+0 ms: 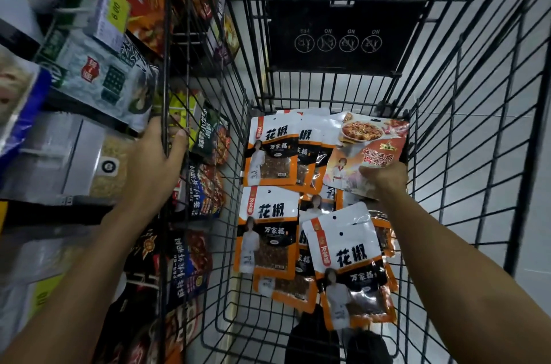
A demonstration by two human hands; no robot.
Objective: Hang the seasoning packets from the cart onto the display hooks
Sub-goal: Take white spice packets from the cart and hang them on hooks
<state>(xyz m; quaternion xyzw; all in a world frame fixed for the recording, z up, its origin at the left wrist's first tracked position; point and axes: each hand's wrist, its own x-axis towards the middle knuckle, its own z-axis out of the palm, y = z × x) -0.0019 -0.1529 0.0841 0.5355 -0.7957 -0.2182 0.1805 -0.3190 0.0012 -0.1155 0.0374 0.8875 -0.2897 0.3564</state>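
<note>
Our right hand [384,180] pinches glossy red plastic packet [372,143]: likely light, floppy, slick; better held near hang-hole. Left hand [155,155] clasps black wire cart [165,65].

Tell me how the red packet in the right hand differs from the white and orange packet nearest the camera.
Colour: the red packet shows a photo of a dish; the white and orange packet has a clear window with spice. State: the right hand holds the red packet; the white and orange packet lies loose on the other packets. Both are flat pouches inside the cart.
</note>
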